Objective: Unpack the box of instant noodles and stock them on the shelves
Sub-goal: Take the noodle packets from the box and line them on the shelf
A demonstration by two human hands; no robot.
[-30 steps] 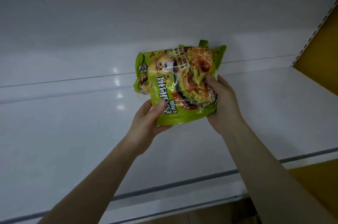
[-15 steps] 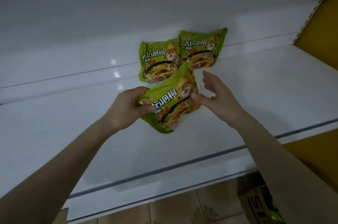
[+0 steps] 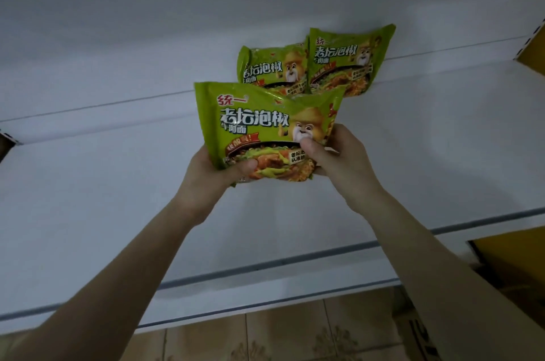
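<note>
A green instant noodle packet (image 3: 259, 121) stands upright over the white shelf (image 3: 103, 198), face toward me. My left hand (image 3: 211, 174) grips its lower left corner, thumb on the front. My right hand (image 3: 339, 157) holds its lower right side, thumb pressed on the front. Two more green packets lean against the shelf's back wall behind it: one on the left (image 3: 265, 68), partly hidden by the held packet, and one on the right (image 3: 351, 59) overlapping it.
The shelf's front lip (image 3: 265, 281) runs across below my arms. A yellow side panel (image 3: 533, 56) bounds the shelf at the right. Tiled floor (image 3: 250, 337) and part of a cardboard box (image 3: 418, 331) show under the shelf.
The held packet has been turned from a tilted position to upright and level. My right hand, open beside it half a second ago, now grips its right side.
</note>
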